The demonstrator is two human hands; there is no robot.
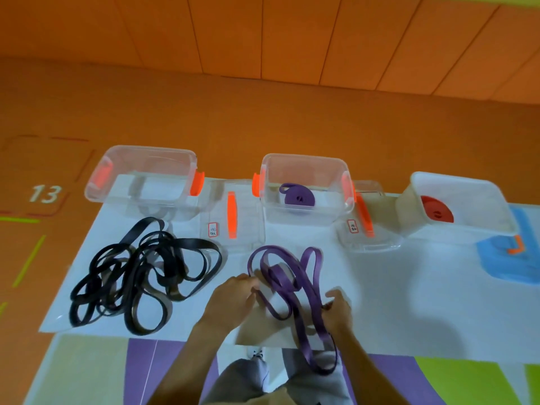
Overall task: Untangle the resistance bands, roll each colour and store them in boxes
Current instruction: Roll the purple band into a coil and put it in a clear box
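Legibly, the floor marking (45,193) reads "13"; both box-lid labels (213,230) (353,226) are unreadable.

1. The left hand (233,296) was smeared by motion at its fingertips; whether they pinched the purple band (287,283) could not be told.
2. The right hand (336,309) covered the stretch of band it gripped; both forearms ran off the bottom edge.
3. The black bands (140,273) lay too tangled to count.
4. The left label (213,230) and the right label (352,226) carried writing too small to read.
5. The red roll (436,213) showed only in part behind the wall of its box (409,206); the blue patch (523,258) was cut off by the right edge.
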